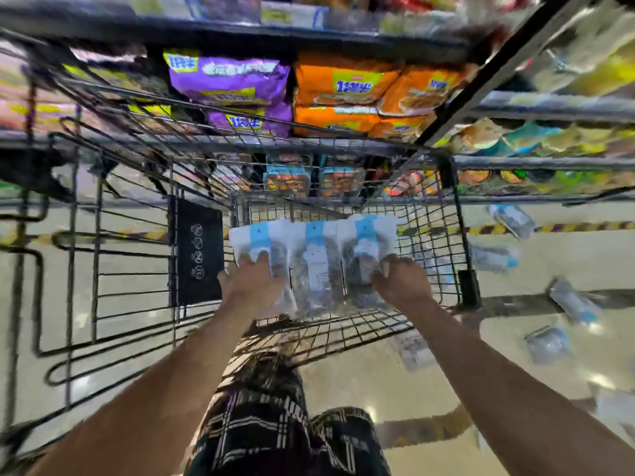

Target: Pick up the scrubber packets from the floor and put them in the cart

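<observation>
Both arms outstretched mid-frame, left hand (256, 281) and right hand (400, 281) clamped on three scrubber packets (314, 255) over the cart (460, 235); about six more packets (572, 304) at right on the floor (412, 383).

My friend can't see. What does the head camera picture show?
Two bare hands, left hand and right hand, hold three scrubber packets over a wire cart. More packets lie on the floor to the right.

Shelf ahead of my hands: purple snack bags (230, 79) beside orange snack bags (347, 87).
Lower shelf: small blue-topped packs (288, 176), blurred.
Floor beyond my hands: yellow-black hazard tape (563, 227).
Below my arms: plaid trousers (271, 417).
</observation>
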Tool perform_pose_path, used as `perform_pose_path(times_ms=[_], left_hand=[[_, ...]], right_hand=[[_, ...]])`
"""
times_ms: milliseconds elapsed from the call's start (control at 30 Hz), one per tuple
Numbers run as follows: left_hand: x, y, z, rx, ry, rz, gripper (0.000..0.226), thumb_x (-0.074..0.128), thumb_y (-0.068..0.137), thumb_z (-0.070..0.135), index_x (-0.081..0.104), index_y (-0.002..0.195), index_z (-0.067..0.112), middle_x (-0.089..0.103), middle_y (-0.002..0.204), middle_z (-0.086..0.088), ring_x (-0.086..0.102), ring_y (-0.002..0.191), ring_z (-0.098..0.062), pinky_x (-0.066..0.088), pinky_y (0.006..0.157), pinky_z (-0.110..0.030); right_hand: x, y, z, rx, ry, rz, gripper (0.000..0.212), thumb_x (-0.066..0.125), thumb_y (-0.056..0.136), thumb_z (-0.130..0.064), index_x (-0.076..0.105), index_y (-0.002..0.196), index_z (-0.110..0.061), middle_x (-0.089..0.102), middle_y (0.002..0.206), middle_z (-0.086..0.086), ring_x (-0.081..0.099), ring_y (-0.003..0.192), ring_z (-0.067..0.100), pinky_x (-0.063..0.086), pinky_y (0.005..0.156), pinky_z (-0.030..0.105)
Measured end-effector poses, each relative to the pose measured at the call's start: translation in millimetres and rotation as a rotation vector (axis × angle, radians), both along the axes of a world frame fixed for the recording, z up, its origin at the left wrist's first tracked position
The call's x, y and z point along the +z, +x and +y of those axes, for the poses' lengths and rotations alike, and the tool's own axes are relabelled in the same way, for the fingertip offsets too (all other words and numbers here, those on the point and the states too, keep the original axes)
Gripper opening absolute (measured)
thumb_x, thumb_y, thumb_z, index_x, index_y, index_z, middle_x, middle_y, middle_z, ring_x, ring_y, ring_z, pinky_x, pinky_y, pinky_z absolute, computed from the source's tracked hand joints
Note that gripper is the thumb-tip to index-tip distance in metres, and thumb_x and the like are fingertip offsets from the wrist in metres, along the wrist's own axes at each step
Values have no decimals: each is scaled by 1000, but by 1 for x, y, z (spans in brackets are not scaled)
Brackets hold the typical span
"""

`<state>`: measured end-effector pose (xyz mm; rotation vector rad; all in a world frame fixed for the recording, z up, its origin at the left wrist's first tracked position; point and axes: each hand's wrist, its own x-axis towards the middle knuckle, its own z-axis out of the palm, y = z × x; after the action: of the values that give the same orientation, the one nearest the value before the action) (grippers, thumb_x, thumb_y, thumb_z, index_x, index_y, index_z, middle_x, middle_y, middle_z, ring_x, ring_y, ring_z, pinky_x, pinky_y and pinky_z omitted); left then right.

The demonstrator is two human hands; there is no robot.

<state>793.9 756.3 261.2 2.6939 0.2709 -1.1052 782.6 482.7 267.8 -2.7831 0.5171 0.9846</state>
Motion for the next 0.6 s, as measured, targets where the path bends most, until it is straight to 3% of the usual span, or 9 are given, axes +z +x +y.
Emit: perform_pose_path(times_ms=[133, 300, 433, 600], left_hand=[[63, -10, -20, -123, 66, -103, 55, 40, 100, 52, 44, 147, 23, 44, 148, -15, 41, 137, -41, 32, 110, -58], [148, -60, -78, -342, 101, -306, 58, 40, 96, 58, 47, 146, 29, 48, 148, -11, 44, 135, -40, 32, 113, -58], [206, -126, -146, -564, -60, -497, 67, 23, 88, 63, 59, 135, 30, 54, 142, -9, 47, 131, -38, 34, 107, -58], [238, -226, -246, -930, -231, -580, 64, 32, 81, 57, 71, 117, 22, 69, 117, -9, 64, 102, -39, 50, 87, -50]], right_hand=[[73, -30, -14, 85, 23, -247, 47, 56, 94, -41, 58, 131, -13, 62, 124, 17, 62, 108, 41, 55, 89, 47], [152, -131, -48, -4, -10, -422, 55, 51, 95, -41, 51, 142, -12, 58, 137, 13, 53, 121, 40, 50, 97, 47], [194, -246, -81, -165, -103, -489, 58, 48, 98, -44, 45, 149, -17, 50, 149, 10, 48, 131, 38, 45, 105, 47], [218, -397, -119, -501, -227, -692, 61, 41, 90, -50, 60, 135, -13, 66, 128, 11, 61, 109, 40, 53, 91, 46]])
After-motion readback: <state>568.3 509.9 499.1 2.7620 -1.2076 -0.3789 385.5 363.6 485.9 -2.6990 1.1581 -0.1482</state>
